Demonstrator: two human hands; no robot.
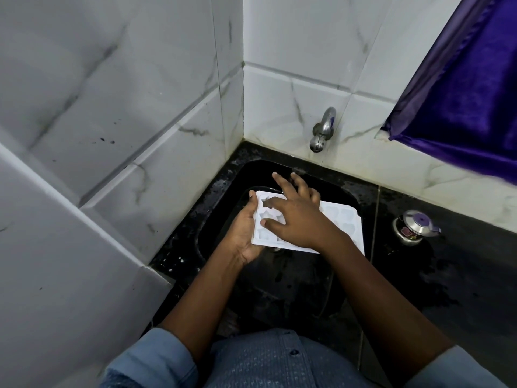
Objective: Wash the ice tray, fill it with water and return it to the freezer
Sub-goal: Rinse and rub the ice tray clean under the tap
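A white ice tray [342, 219] with star and heart moulds is held level over the black sink [279, 281]. My left hand [243, 233] grips its left edge from below, thumb on the rim. My right hand [296, 217] lies flat across the top of the tray with fingers spread over the star moulds. A steel tap [323, 130] sticks out of the back wall above the sink; no water is seen running from it.
White marble-pattern tiled walls close in on the left and behind. A wet black countertop [447, 275] runs to the right, with a small steel lidded pot [414, 226] on it. A purple curtain [470, 88] hangs at the upper right.
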